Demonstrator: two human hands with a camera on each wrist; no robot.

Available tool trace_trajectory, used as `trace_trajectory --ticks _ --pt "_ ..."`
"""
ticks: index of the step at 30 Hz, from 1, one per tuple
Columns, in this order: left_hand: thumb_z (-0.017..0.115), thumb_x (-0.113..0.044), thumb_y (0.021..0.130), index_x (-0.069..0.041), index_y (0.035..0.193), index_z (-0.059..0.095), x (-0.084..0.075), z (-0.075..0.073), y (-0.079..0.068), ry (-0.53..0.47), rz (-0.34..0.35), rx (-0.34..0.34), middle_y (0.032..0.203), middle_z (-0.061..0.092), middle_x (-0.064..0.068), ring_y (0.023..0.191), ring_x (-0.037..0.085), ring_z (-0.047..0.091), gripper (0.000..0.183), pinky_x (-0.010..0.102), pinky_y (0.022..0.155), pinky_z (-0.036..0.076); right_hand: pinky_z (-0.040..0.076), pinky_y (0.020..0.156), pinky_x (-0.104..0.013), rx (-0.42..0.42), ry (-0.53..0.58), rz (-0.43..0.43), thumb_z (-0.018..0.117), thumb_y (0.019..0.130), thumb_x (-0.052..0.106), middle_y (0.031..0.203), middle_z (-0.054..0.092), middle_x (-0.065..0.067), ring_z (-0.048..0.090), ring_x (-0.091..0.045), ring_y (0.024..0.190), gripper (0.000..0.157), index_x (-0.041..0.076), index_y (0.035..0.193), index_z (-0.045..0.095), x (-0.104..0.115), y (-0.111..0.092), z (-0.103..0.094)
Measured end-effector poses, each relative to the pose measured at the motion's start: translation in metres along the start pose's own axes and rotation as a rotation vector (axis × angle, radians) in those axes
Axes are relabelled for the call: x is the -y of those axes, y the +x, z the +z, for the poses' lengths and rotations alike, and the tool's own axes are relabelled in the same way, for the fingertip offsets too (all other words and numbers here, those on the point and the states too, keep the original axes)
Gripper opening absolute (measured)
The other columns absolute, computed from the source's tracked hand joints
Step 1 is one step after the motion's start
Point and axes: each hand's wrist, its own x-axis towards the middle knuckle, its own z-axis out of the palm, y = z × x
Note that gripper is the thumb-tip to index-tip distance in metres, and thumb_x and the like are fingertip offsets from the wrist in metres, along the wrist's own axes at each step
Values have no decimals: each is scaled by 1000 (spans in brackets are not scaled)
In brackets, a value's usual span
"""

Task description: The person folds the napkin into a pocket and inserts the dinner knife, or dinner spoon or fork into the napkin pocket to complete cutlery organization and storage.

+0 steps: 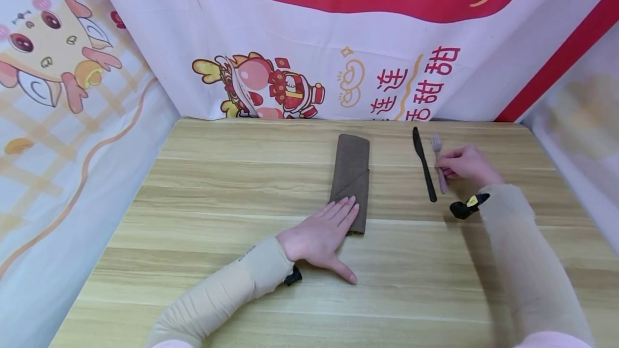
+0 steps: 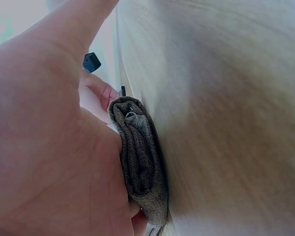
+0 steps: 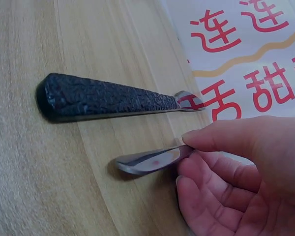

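Observation:
A folded dark brown cloth napkin (image 1: 351, 160) lies lengthwise on the wooden table. My left hand (image 1: 324, 232) rests flat on its near end, fingers straight and thumb spread out onto the table. In the left wrist view the rolled layers of the napkin's end (image 2: 137, 152) show beside the palm. My right hand (image 1: 466, 165) pinches a silver fork (image 1: 437, 144) by its handle between thumb and fingers, tines pointing away. Just left of the fork lies a table knife (image 1: 425, 165) with a black textured handle (image 3: 108, 98), its tip toward the back.
A printed white and red cloth (image 1: 358, 58) hangs along the table's back edge. Another patterned cloth (image 1: 58, 138) hangs at the left side. Bare wooden tabletop (image 1: 232, 176) stretches left of the napkin. Each wrist carries a small black camera (image 1: 468, 207).

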Motion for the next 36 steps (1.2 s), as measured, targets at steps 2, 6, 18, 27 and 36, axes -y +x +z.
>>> trace_trajectory --ticks 2,6,18,27,36 --pt "59 -88 75 3 160 7 0 0 0 4 2 -5 167 2 22 154 30 3 135 39 123 7 59 77 -31 0 14 3 64 102 25 108 69 -17 66 -21 88 48 -11 133 57 0 0 -1" --pt "59 -87 76 4 160 7 0 -2 -1 -3 4 -9 167 3 22 154 31 4 135 39 123 8 59 78 -29 -22 41 -25 62 104 25 113 67 -19 66 -19 90 49 -11 136 55 4 -4 -2" --pt "62 -78 84 2 160 18 3 -6 5 -157 -29 -41 167 12 20 153 29 10 119 38 123 7 60 78 -32 -166 115 -202 71 98 34 103 72 -7 69 -13 84 52 -7 130 61 31 -34 -7" --pt "70 -51 94 -5 154 42 16 -12 11 -518 -60 -221 156 43 10 143 20 38 80 33 116 30 60 76 -30 -164 181 -302 76 94 32 100 73 -4 71 -18 86 47 -5 123 67 59 -53 11" --pt "65 -30 102 -3 146 52 22 -16 21 -942 -33 -407 141 59 12 127 20 56 53 30 105 45 59 74 -26 -92 185 -474 76 95 18 97 74 -12 71 -19 82 28 -3 112 72 90 -72 41"
